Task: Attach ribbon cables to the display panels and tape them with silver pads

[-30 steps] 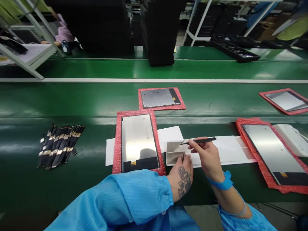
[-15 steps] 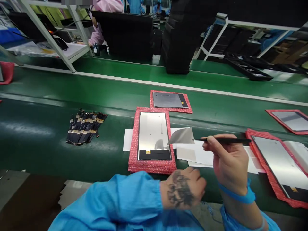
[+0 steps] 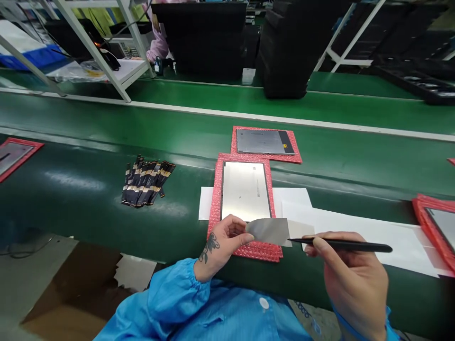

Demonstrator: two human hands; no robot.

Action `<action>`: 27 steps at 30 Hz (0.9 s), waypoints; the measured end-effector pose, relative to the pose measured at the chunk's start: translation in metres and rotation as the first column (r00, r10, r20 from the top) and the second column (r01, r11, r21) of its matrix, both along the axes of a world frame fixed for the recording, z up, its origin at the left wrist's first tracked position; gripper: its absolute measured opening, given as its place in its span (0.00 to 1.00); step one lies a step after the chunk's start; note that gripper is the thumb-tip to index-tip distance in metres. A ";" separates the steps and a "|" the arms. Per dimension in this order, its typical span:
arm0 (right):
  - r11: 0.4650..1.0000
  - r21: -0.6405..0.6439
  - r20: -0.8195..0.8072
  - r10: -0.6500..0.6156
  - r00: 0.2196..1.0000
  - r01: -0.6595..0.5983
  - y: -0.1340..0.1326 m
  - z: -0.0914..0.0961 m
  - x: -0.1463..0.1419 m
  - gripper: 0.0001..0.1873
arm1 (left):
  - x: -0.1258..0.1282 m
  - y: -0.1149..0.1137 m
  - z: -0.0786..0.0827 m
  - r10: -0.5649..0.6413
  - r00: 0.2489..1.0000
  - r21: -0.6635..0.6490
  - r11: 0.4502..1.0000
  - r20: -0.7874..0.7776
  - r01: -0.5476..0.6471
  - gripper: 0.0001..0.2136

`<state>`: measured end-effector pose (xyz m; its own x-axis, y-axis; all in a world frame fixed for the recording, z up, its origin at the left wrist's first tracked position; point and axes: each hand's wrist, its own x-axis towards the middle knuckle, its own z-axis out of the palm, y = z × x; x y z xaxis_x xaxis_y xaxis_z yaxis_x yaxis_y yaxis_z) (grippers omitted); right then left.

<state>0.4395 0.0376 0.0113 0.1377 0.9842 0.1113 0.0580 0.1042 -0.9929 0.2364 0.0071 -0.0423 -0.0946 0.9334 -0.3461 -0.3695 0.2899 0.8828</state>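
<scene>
My right hand (image 3: 350, 279) grips black tweezers (image 3: 341, 245) whose tip pinches the right edge of a small grey film piece (image 3: 269, 230). My left hand (image 3: 223, 241), tattooed on the back, pinches the film's left edge with thumb and fingers. The film hangs just above the near end of a shiny display panel (image 3: 245, 190) lying on a red bubble-wrap mat (image 3: 215, 199). White paper sheets (image 3: 337, 225) lie under and to the right of that mat.
A second panel on a red mat (image 3: 266, 143) lies farther back on the green belt (image 3: 88, 156). A bundle of black flex cables (image 3: 146, 177) sits to the left. More red mats with panels show at the far left (image 3: 14, 154) and right (image 3: 435, 222) edges. Black tray stacks (image 3: 287, 47) stand behind.
The film, lifted off the paper sheet by the tweezers, has come down toward me over the panel's near end. My left hand rose from the table edge and pinched its left edge. The view shifted left.
</scene>
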 end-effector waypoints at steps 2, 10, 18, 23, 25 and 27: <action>1.000 0.003 -0.005 0.007 1.000 -0.007 -0.001 0.001 -0.001 0.12 | -0.001 0.001 0.005 -0.030 0.999 -0.008 1.000 -0.010 0.030 0.14; 0.997 -0.041 0.017 -0.059 0.998 0.060 0.003 -0.021 0.003 0.15 | -0.022 0.015 0.016 -0.050 0.982 0.020 0.998 -0.180 0.054 0.13; 0.975 -0.193 -0.020 -0.118 0.993 0.112 0.002 -0.069 -0.001 0.21 | -0.023 0.018 0.002 -0.113 0.870 -0.042 0.994 -0.481 0.106 0.10; 0.956 -0.274 0.020 -0.100 0.995 0.101 0.000 -0.072 0.001 0.22 | -0.016 0.011 -0.003 -0.078 0.815 -0.021 0.997 -0.574 0.081 0.06; 0.953 -0.287 0.021 -0.092 0.996 0.094 -0.001 -0.073 0.001 0.22 | -0.014 0.010 -0.004 -0.061 0.822 -0.024 0.998 -0.566 0.058 0.14; 0.956 -0.282 0.004 -0.085 0.996 0.083 -0.001 -0.074 0.001 0.21 | -0.014 0.008 -0.006 -0.045 0.820 -0.029 0.999 -0.571 0.035 0.21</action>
